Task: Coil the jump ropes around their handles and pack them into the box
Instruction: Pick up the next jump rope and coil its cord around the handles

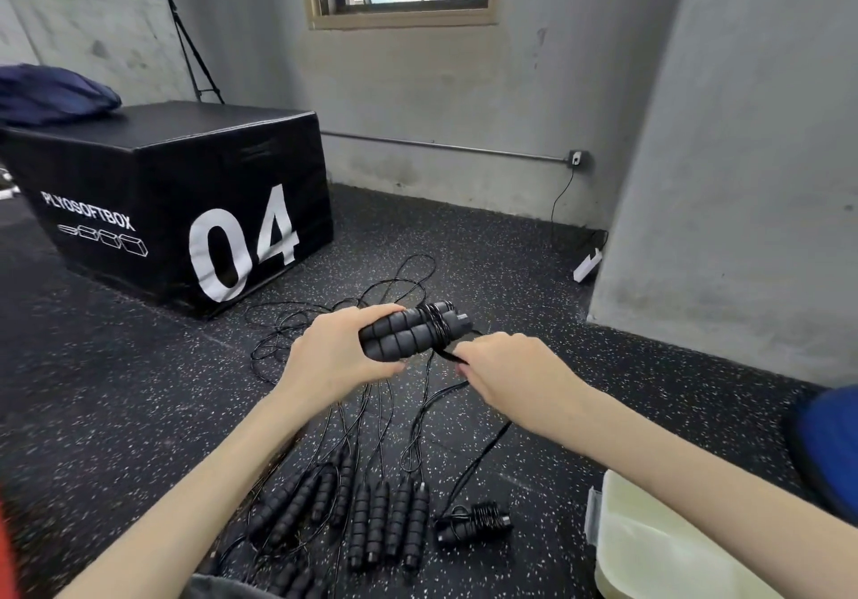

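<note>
Here, a pair of handles is clamped side by side in the left hand, fingers curled round the foam, so that both can be wound as one bundle above the floor. A few turns of rope are already seen near the cap ends. The slack is pinched in the right hand just beside the handles, probably to keep the cord taut as it is laid on. More rope trails down to the floor, so the coil is judged unfinished. Below, several unwound ropes are laid in a row with their cords stretched away, and one coiled set lies beside them. A pale box is placed near the right arm, likely for easy packing; nothing can be seen inside it.
</note>
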